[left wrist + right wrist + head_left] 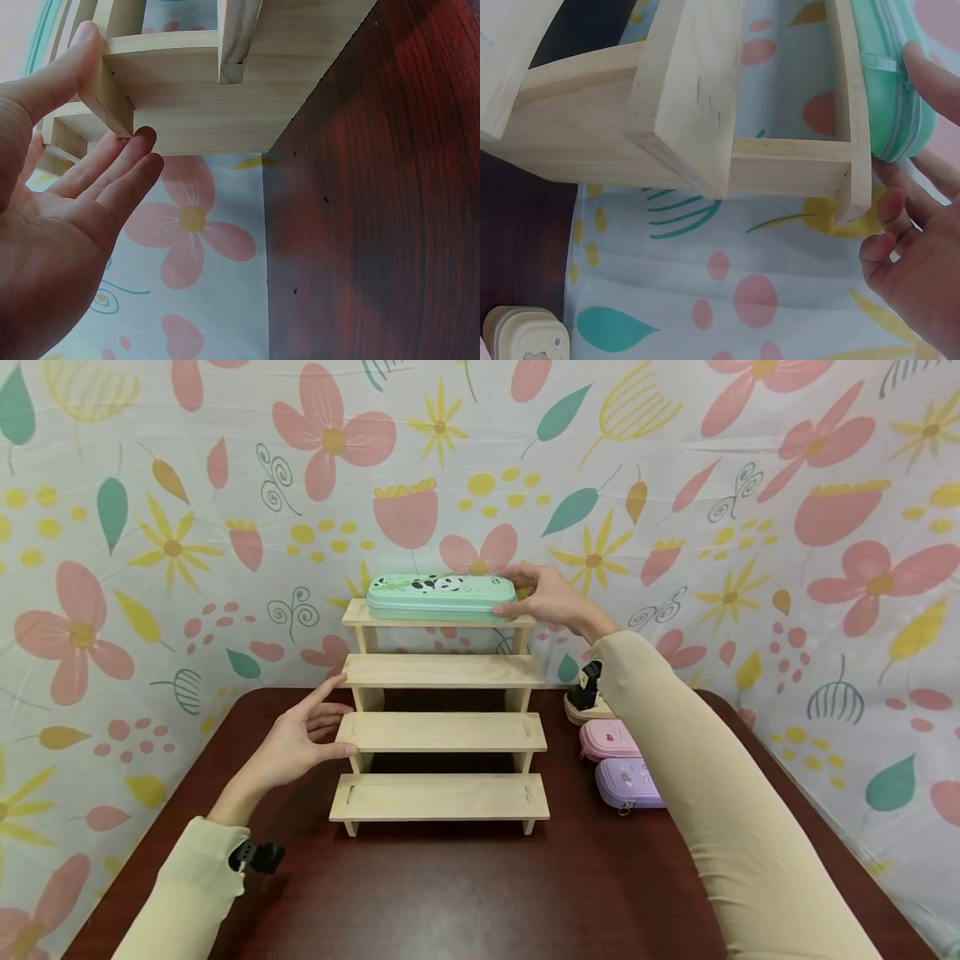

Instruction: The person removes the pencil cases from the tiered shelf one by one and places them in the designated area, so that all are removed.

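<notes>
A mint-green pencil case (442, 595) with a panda print lies lengthwise on the top tier of a wooden stepped stand (442, 672). At its right end, my right hand (551, 597) grips the case between thumb and fingers. The case's zipper side and part of that hand (922, 247) show in the right wrist view. My left hand (292, 743) is at the stand's left side, its thumb at the end of a middle tier and the index fingertip by the tier above. In the left wrist view, its fingers (112, 180) extend nearly straight beside a board end.
On the dark red-brown table (420, 893), right of the stand, lie a purple case (628, 781), a pink case (607, 739) and a cream case (585, 713), partly hidden by my right sleeve and wrist strap. A flower-patterned cloth (480, 468) hangs behind.
</notes>
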`<state>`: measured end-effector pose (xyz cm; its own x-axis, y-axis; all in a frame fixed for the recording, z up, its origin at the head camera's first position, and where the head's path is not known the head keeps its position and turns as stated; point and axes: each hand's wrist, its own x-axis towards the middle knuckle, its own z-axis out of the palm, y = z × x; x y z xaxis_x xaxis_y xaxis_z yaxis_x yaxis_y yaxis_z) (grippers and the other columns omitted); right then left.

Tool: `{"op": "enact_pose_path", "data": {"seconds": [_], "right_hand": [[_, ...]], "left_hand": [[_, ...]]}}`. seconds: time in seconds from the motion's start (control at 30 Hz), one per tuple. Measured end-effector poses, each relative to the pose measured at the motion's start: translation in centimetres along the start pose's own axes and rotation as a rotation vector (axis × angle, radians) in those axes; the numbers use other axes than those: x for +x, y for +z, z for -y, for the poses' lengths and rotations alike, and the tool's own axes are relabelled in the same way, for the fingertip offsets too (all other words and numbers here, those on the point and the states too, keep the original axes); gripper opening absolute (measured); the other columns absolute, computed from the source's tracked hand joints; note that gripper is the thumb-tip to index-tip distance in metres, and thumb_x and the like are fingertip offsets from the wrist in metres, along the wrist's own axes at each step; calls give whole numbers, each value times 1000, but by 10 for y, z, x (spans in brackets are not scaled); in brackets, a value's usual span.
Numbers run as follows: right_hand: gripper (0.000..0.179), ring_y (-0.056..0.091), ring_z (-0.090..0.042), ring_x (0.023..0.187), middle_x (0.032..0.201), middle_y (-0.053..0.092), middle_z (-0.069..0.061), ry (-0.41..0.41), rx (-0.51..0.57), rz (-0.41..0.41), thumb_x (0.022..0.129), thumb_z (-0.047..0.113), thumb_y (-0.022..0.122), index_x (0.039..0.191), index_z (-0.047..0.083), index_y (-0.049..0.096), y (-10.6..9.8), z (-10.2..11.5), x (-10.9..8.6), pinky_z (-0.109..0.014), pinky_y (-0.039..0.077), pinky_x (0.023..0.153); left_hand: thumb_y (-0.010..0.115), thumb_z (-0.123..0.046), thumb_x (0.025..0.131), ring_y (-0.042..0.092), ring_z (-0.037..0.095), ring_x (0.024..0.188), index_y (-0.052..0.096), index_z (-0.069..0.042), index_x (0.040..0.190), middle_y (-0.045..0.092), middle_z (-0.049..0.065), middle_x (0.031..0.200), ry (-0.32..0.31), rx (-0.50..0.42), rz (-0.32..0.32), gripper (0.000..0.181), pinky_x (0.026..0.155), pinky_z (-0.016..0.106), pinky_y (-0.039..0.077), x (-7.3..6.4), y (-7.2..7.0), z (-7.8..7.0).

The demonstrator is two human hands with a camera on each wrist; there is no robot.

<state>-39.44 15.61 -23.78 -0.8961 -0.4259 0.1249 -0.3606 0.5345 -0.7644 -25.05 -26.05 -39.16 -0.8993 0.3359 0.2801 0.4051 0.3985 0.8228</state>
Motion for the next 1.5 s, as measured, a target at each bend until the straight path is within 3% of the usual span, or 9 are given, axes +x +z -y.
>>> {"op": "enact_pose_path", "data": {"seconds": [0.43,0.8,1.5], "right_hand": [[74,57,-26,120,140,60,-10,40,44,42,91,24,84,157,15,51,-8,0,-5,-40,45,103],[79,61,-26,118,138,65,-9,58,98,63,92,30,85,160,16,47,-5,-1,0,-44,46,107],[78,65,-25,115,137,67,-13,50,178,71,92,24,85,159,12,47,-3,-3,-1,-42,44,111]], "left_hand": [[91,-12,86,57,39,133,27,-27,169,59,24,142,-1,16,-7,106,109,52,48,0,1,-2],[90,-11,87,57,40,133,27,-25,169,59,24,141,-2,20,-9,105,110,53,48,1,0,-2],[91,-12,85,57,38,133,28,-31,169,60,20,142,-14,5,-1,107,110,51,48,2,-2,1]]}}
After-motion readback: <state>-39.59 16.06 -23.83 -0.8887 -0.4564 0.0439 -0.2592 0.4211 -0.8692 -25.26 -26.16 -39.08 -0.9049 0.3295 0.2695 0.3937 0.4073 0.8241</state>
